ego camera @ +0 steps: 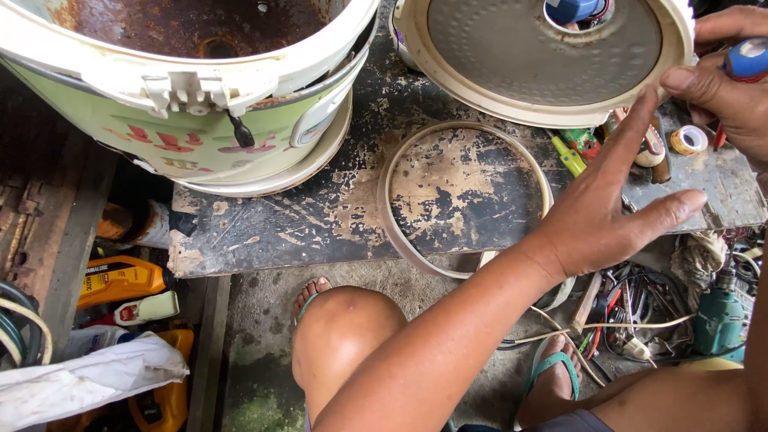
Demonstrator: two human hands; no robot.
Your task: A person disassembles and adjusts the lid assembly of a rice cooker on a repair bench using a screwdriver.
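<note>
One rusty-bottomed cooker pot (192, 72), beside round lid (544, 60) under both hands.

The rice cooker body (200, 120) is pale green with red flower-ish prints and a white rim, rusty brown inside. The round lid plate (544, 56) is dull grey metal with a cream edge. The surface (320, 216) is black paint flaking to tan. The loose ring gasket (392, 216) is beige. The right hand (732, 88) grips a blue-handled tool (752, 58). There's a teal drill (718, 320) and yellow bottle (120, 280) on the floor.
</note>
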